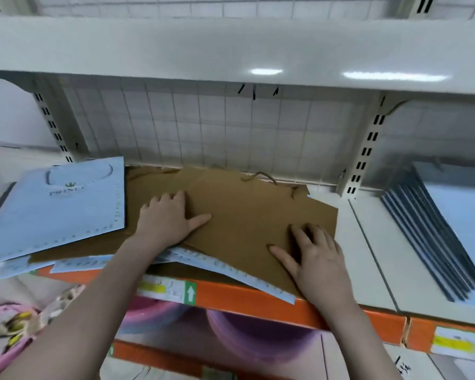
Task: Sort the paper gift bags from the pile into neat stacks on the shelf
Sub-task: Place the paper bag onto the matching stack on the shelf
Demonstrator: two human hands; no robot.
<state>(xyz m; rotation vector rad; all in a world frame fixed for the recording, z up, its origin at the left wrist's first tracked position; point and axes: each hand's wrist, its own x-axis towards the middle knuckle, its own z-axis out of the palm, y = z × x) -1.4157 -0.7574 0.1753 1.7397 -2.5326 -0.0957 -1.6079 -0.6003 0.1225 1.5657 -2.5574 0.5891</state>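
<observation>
A flat brown paper bag point(244, 209) lies on top of a loose pile in the middle of the white shelf point(368, 259). My left hand point(170, 218) rests flat on its left part, fingers spread. My right hand point(316, 256) presses flat on its front right corner. A light blue gift bag point(63, 207) with a crown logo lies tilted over the pile's left side. More light blue bags point(231, 270) stick out from under the brown one at the front edge. A neat stack of light blue bags point(450, 229) lies fanned at the right.
An upper shelf board point(231, 50) overhangs the work area, with a wire grid back panel point(217, 127) behind. The shelf's orange front rail point(258, 300) carries price labels. A pink basket point(3, 341) of small items sits lower left. Pink and purple basins point(247, 333) show below.
</observation>
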